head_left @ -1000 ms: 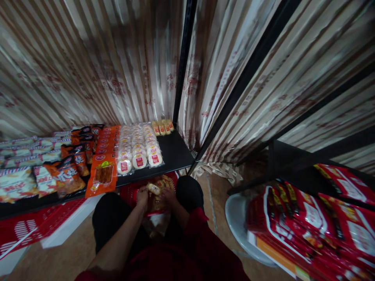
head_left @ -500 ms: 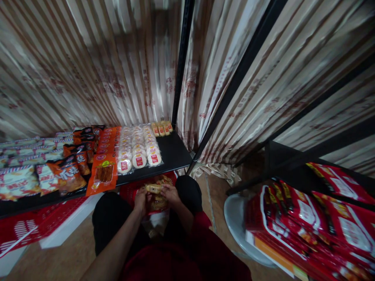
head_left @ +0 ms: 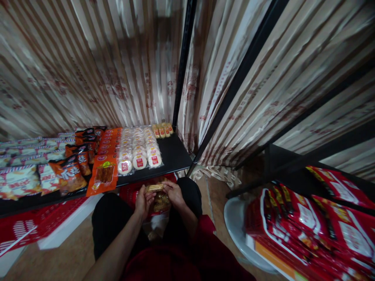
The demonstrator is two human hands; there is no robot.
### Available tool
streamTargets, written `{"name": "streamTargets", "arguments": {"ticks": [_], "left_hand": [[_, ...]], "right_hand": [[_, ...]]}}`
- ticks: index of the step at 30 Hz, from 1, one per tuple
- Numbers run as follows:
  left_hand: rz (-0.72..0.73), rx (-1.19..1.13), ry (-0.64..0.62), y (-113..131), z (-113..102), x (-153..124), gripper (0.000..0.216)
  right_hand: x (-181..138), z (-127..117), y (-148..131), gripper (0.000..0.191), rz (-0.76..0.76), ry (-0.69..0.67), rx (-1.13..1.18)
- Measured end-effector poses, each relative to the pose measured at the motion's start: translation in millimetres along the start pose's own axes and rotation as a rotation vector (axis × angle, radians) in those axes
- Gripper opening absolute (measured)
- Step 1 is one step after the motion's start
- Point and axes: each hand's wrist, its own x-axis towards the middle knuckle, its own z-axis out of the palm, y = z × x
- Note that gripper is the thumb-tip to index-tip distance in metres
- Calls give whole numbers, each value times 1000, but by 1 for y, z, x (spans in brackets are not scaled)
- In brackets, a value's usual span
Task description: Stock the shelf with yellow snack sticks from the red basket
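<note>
Between my knees, my left hand and my right hand pinch the two ends of a small yellow snack pack, held level. Below it, a bag of similar yellow packs sits in a red basket, partly hidden by my hands and legs. On the black shelf ahead, a few like packs stand at the back right corner. Left of them lie rows of round white wrapped cakes.
Orange snack packs, orange-black bags and white bags fill the shelf's left. At right, red bags are heaped in a basket over a grey stool. Black posts stand before pleated curtains.
Both hands still hold the yellow pack, which has turned so a different side shows. My right hand has risen slightly, and the left fingers have shifted along the pack.
</note>
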Motion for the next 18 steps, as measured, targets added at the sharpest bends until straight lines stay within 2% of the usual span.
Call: {"name": "streamTargets", "arguments": {"ticks": [3,7,18], "left_hand": [[53,21,14,-2,0,-1,14],[106,58,-28,-5,-3,1,4],[256,185,-89,-9,-11,3,38]], "right_hand": [[-1,-2,-3,33,-8,-6,12],[-3,-2,-5,36,21,-2,74],[-13,-2,-22,44,138,-52,255]]}}
